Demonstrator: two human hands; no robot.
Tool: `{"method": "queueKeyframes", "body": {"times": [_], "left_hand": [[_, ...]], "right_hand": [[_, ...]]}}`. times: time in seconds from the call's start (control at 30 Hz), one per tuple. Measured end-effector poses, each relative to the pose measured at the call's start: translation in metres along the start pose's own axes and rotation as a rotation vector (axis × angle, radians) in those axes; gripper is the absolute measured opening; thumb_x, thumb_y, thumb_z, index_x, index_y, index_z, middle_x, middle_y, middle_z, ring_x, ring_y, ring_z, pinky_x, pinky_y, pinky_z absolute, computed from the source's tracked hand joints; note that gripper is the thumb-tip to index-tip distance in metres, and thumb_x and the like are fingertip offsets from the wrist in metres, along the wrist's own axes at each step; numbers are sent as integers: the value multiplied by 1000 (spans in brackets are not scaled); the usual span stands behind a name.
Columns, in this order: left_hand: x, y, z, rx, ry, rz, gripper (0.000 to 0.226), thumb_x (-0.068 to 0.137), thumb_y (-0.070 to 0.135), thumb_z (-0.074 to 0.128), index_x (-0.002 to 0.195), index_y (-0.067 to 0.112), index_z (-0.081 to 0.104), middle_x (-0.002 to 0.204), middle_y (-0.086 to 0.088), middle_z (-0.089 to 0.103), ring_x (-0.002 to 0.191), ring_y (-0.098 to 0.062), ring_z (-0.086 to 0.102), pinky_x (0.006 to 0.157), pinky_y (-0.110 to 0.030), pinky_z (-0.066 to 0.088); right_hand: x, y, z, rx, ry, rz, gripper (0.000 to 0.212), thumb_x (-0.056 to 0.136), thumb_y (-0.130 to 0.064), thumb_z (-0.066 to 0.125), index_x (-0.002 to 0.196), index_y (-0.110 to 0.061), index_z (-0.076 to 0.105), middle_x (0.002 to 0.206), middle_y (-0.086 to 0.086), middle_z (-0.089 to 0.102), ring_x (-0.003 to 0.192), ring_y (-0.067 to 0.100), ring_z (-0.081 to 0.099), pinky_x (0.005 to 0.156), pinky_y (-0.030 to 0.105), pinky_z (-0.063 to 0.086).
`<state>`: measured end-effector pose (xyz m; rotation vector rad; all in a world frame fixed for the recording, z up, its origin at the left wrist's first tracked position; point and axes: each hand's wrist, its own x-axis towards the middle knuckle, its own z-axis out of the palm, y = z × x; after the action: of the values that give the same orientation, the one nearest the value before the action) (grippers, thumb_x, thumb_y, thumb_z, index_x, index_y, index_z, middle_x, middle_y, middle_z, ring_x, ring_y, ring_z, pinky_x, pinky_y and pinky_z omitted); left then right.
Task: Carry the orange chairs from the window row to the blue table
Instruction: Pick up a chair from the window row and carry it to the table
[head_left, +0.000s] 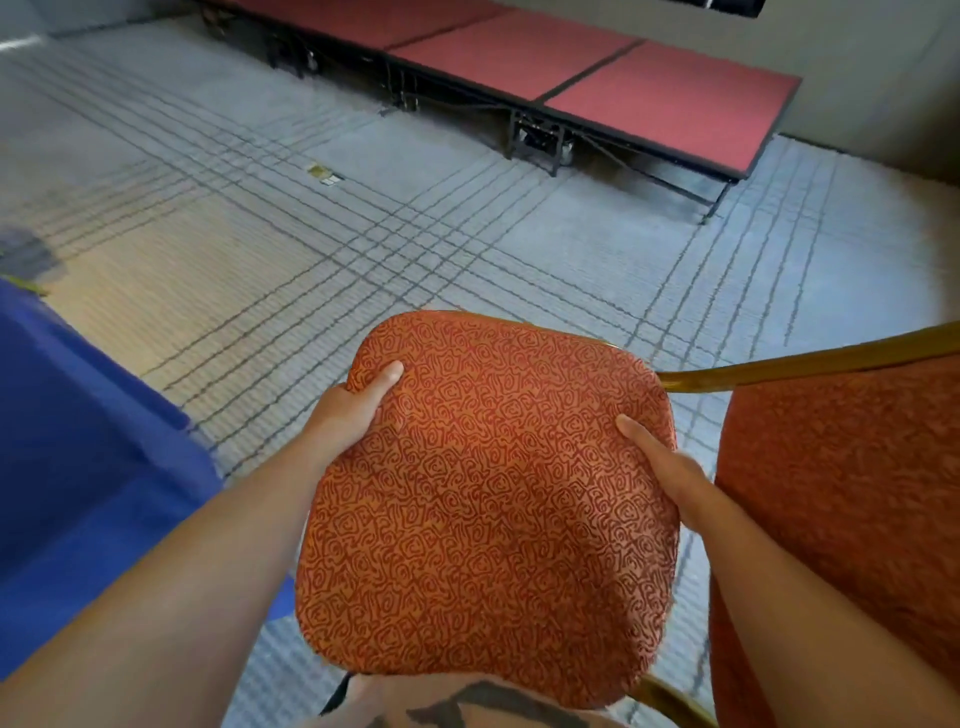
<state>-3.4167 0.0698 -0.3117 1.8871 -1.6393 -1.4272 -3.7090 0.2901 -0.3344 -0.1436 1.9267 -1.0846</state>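
Observation:
An orange chair (493, 499) with a swirl-patterned cushion fills the lower middle of the view, held in front of me above the carpet. My left hand (353, 405) grips its left edge, thumb on top of the fabric. My right hand (670, 478) grips the right edge the same way. The fingers of both hands are hidden behind the cushion. The blue table (78, 457), covered in blue cloth, is at the lower left, close beside the chair. A second orange chair (841, 499) with a gold metal frame stands immediately to the right.
Grey carpet (363, 218) with dark grid lines stretches ahead. A low stage (649, 88) with red tops and black legs runs along the far wall. A small piece of litter (324, 174) lies on the carpet. A blurred dark object (26, 254) sits at the left edge.

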Motion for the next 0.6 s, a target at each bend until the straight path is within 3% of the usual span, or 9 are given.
{"method": "queueKeyframes", "body": {"times": [0.37,0.5,0.6], "left_hand": [[155,58,-33,-204,90,-77,112,52,91,56,129,9,56,126,-16,60,111,-34,59,93,-39,47],[217,103,-55,-246,130,-27,94,67,80,57,130,11,57,128,-15,59,112,-32,58,84,-31,42],[252,126,-79,-272,174,18,84,72,74,58,128,12,59,125,-15,61,104,-28,59,82,-29,40]], "right_hand": [[161,-151,95,-111,-109,-43,115,32,-75,86,126,-12,63,102,11,75,94,30,71,93,48,56],[206,-220,130,-124,-124,-91,112,34,-76,86,125,-13,64,102,10,75,94,29,72,92,47,56],[229,-272,163,-145,-150,-159,118,24,-79,84,121,-14,65,102,9,74,94,29,71,95,47,55]]}}
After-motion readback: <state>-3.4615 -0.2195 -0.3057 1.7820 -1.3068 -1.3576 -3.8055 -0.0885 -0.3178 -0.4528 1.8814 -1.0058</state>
